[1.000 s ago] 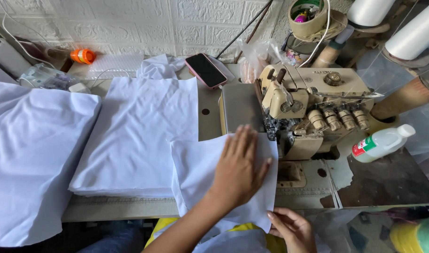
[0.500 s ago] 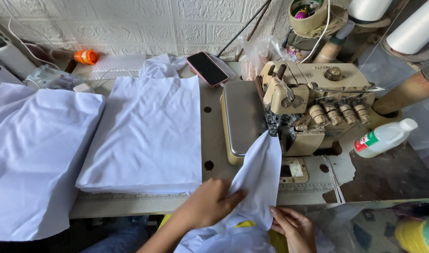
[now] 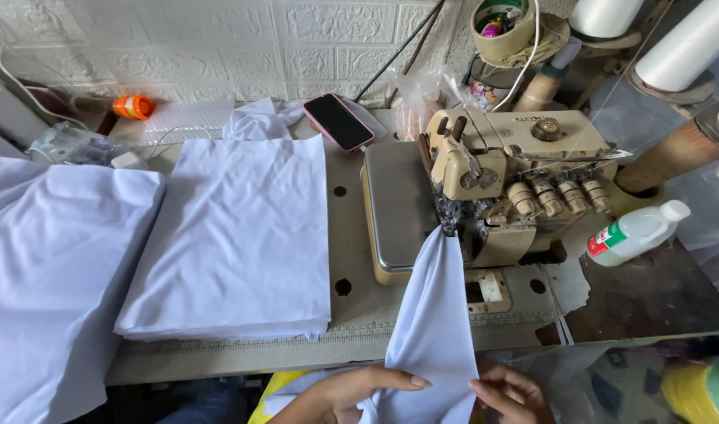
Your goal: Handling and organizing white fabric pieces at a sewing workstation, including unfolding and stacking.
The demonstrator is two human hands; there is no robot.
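Left hand (image 3: 351, 392) and right hand (image 3: 510, 392) sit close together at the table's near edge, each pinching the lower end of a white cloth piece (image 3: 434, 314). The cloth hangs as a narrow strip, long axis running from the hands up and away to the sewing machine (image 3: 516, 180), where its upper tip sits under the needle area. A stack of white fabric (image 3: 234, 235) lies left of it on the table (image 3: 351, 228); a phone (image 3: 340, 122) lies behind.
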